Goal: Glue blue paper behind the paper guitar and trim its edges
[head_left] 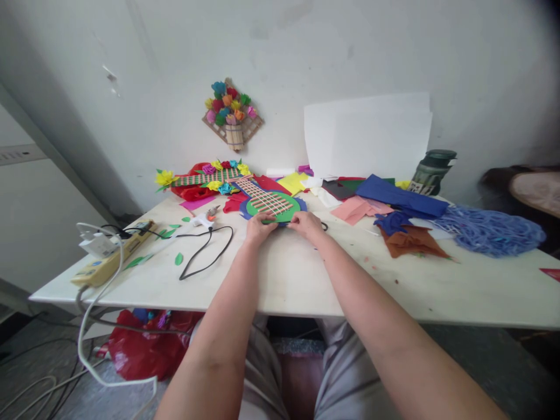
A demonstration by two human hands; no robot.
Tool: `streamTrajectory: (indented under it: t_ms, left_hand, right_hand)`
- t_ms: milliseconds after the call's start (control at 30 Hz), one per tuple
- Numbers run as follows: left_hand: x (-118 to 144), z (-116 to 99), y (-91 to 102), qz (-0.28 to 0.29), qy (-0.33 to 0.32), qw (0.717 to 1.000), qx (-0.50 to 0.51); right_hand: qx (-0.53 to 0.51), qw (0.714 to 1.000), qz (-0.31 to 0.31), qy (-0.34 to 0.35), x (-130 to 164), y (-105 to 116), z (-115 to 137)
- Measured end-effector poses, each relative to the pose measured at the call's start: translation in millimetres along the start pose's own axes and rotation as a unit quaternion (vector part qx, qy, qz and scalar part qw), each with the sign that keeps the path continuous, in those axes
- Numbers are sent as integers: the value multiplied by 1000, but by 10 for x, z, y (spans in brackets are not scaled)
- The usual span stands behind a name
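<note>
Paper guitar (269,203) lies flat on the table (280,280); left hand (259,226) and right hand (307,224) both pinch its near edge, probably pinning it steady.

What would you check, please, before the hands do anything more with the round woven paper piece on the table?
1. Left hand on the near edge of the woven paper piece: ok.
2. Right hand on that edge too: ok.
3. Piece lying flat on the table: ok.
4. Glue gun away from both hands: ok.
5. Black cord clear of the piece: ok.
6. Strips firmly fixed: cannot tell.
</note>
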State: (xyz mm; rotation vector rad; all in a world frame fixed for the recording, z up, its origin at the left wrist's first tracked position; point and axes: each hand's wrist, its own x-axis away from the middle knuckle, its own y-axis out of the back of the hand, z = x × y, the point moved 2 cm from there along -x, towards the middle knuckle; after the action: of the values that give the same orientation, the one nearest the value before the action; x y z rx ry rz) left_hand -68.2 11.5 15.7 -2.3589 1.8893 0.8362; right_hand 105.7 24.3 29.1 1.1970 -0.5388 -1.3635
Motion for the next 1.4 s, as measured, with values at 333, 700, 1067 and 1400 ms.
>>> streamTrajectory:
  t_ms: [333, 700, 1067, 1400]
  left_hand:
    - [-51, 136, -48, 1, 77, 989, 129]
    - [-102, 199, -30, 1, 65, 993, 98]
    - [-81, 150, 8, -3, 68, 992, 103]
    - [-51, 77, 14, 0, 81, 991, 103]
  right_hand:
    - [-12, 1000, 5, -22, 9, 43, -42]
    - [-31, 996, 36, -75, -18, 46, -14]
    - [-109, 991, 73, -20, 21, 184, -228]
    - [-118, 992, 46, -26, -2, 103, -188]
